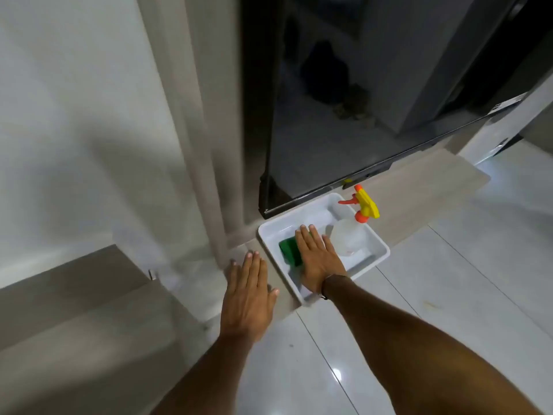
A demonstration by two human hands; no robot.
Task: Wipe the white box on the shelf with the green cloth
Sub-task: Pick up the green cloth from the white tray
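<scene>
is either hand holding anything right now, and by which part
Nothing is gripped. The right hand lies flat, fingers straight, over the green cloth inside the white box. The left hand is open and holds nothing.

Low wood shelf [425,190] carries white box [378,244] w/ left hand [250,290] flat beside it.

Dim, flat indoor light. Glare spots shine on the glossy floor tiles [338,374]; soft shadows cross the wall [74,115]. Wide-angle bending and slight blur throughout.
</scene>
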